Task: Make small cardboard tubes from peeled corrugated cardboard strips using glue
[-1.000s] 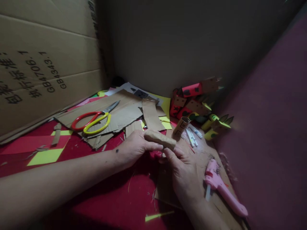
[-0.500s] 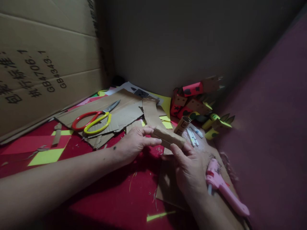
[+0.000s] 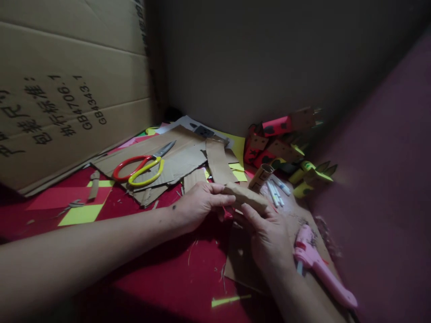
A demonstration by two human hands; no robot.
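Between my two hands is a folded strip of brown cardboard (image 3: 247, 197), held above the red table cover. My left hand (image 3: 198, 206) pinches its left end between thumb and fingers. Its right end is gripped by my right hand (image 3: 269, 229), thumb on the near side. Just behind the strip stands a cardboard tube (image 3: 261, 176) with dark lines drawn on it. A flat cardboard piece (image 3: 220, 162) lies beyond my left fingertips. Beneath my right hand is another cardboard sheet (image 3: 237, 260), partly covered by the hand and its shadow.
Scissors (image 3: 144, 168) with red and yellow handles rest on a cardboard sheet (image 3: 183, 152). A pink glue gun (image 3: 319, 264) lies at right, near several white markers (image 3: 276, 193). Decorated red and yellow paper tubes (image 3: 278, 125) stand behind. A big carton (image 3: 74, 58) rises at left.
The view has shifted, so everything sits a little further right. The cardboard strip looks slightly tilted and turned between my fingers; both hands keep hold of it.
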